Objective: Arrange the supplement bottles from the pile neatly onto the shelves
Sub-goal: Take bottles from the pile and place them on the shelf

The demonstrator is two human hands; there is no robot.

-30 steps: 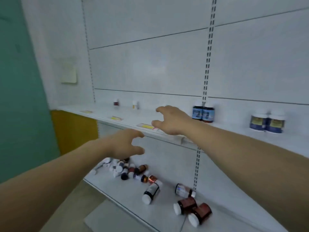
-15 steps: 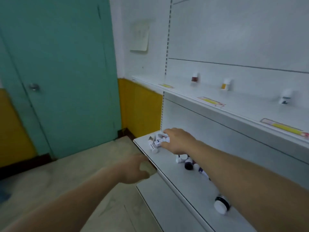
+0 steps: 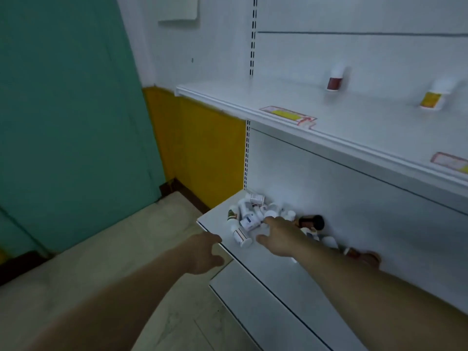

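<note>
Right hand (image 3: 279, 238) has drawn back from the far end of the pile (image 3: 249, 219) to its near side | pile lies tumbled at lower shelf's (image 3: 266, 269) left end | right fingers spread, tips touching bottles, gripping none | left hand (image 3: 203, 252) loosely curled, empty, at shelf's front edge | upper shelf (image 3: 354, 117): red-label bottle (image 3: 334, 81) and yellow-label bottle (image 3: 431, 97) upright, well apart

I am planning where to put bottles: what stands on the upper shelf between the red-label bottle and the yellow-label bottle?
Nothing. In the head view, the upper shelf is bare between the red-label bottle and the yellow-label bottle.
</note>
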